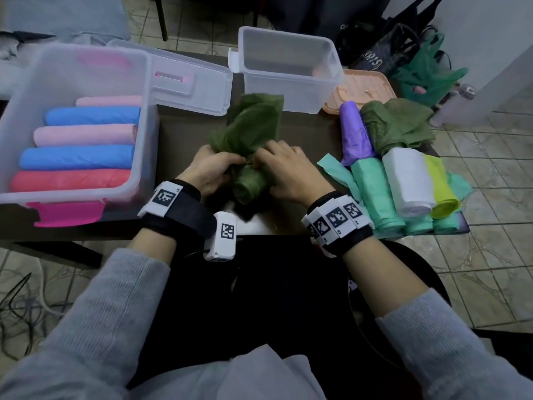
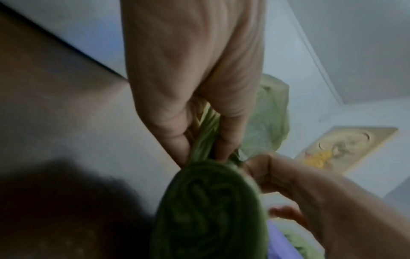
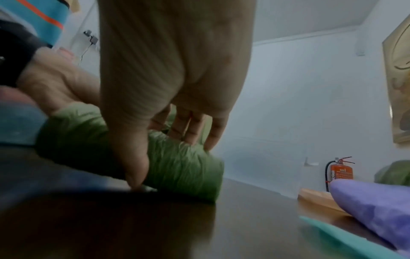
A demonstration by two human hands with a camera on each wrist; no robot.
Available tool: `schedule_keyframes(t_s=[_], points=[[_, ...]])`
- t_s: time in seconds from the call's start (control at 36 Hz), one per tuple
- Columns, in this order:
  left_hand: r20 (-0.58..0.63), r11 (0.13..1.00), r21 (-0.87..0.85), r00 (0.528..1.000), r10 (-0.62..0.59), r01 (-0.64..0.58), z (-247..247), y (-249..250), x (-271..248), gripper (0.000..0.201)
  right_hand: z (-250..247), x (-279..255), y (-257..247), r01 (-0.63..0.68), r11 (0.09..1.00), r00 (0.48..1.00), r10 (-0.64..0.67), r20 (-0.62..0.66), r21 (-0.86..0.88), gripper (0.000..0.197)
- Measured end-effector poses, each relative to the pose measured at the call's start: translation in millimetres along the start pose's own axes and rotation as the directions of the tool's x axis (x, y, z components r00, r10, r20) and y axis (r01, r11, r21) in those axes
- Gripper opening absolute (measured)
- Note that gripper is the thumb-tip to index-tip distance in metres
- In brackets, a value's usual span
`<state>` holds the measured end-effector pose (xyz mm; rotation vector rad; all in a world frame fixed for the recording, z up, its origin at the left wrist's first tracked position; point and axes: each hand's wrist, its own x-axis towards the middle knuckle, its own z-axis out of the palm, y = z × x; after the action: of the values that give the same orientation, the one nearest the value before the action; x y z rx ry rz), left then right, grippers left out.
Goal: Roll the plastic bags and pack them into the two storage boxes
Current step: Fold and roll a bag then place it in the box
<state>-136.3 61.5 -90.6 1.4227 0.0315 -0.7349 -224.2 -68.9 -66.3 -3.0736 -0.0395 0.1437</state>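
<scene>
A dark green plastic bag (image 1: pixel 248 131) lies on the dark table, its near end wound into a roll (image 1: pixel 248 184). My left hand (image 1: pixel 212 168) pinches the bag's loose part just above the roll (image 2: pixel 206 206), thumb and fingers (image 2: pixel 224 140) closed on it. My right hand (image 1: pixel 288 168) grips the roll (image 3: pixel 177 168) from the right, thumb at its near side and fingers over its top. The left storage box (image 1: pixel 145 116) holds pink, blue and red rolls. The second storage box (image 1: pixel 291 67) stands at the back with nothing visible in it.
At the right lie a purple roll (image 1: pixel 354 134), another loose green bag (image 1: pixel 398 125), several mint, white and yellow-green rolls (image 1: pixel 406 183). A clear lid (image 1: pixel 190 82) and a peach lid (image 1: pixel 360 88) lie near the boxes. Bags sit on the floor at the back right.
</scene>
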Motion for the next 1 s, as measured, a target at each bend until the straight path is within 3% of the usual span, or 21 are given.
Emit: schedule_keyframes(t_s=[0.11,0.25,0.33,0.44,0.5,0.56,0.58,0.61,0.67,0.72,0.83,0.92,1.0], points=[[-0.067,0.99,0.136,0.997,0.046,-0.037,-3,-2,5,0.02,11,2,-5,0.007,0.996,1.0,-0.005,0.022,-0.088,0.05],[-0.194,0.982,0.122,0.966,0.169,-0.147,-2,15,17,0.01,11,7,-7,0.028,0.988,0.994,-0.011,0.113,-0.154,0.056],[-0.233,0.969,0.119,0.942,0.241,-0.218,-2,30,25,0.006,12,8,-7,0.005,0.999,0.984,0.002,0.177,-0.036,0.052],[-0.321,0.922,0.211,0.868,0.378,-0.323,-2,45,34,0.03,11,7,-9,-0.044,0.995,0.968,0.02,0.249,0.092,0.052],[-0.3,0.779,0.518,0.778,0.552,-0.354,1,47,33,0.04,12,8,-10,-0.069,0.99,0.964,0.035,0.265,0.12,0.05],[-0.161,0.488,0.802,0.662,0.732,-0.344,5,45,26,0.039,12,9,-10,-0.092,0.985,0.959,0.048,0.28,0.146,0.051],[-0.063,0.379,0.857,0.658,0.75,-0.35,7,43,23,0.034,12,10,-10,-0.101,0.983,0.956,0.053,0.289,0.154,0.052],[0.03,0.339,0.864,0.71,0.704,-0.373,9,40,23,0.03,12,11,-10,-0.107,0.981,0.953,0.056,0.297,0.16,0.051],[0.206,0.355,0.846,0.858,0.471,-0.398,13,32,25,0.03,12,12,-10,-0.122,0.977,0.949,0.063,0.31,0.176,0.048],[0.337,0.33,0.857,0.916,0.218,-0.394,16,23,30,0.039,11,12,-11,-0.127,0.976,0.949,0.068,0.308,0.175,0.047],[0.392,0.119,0.917,0.914,-0.103,-0.38,15,6,46,0.059,14,10,-12,-0.118,0.975,0.953,0.058,0.298,0.187,0.054],[0.399,0.058,0.917,0.907,-0.133,-0.395,13,2,51,0.062,17,6,-9,-0.117,0.971,0.954,0.052,0.297,0.206,0.054],[0.421,0.084,0.906,0.901,-0.108,-0.414,10,2,50,0.058,19,4,-12,-0.112,0.974,0.946,0.042,0.323,0.199,0.047]])
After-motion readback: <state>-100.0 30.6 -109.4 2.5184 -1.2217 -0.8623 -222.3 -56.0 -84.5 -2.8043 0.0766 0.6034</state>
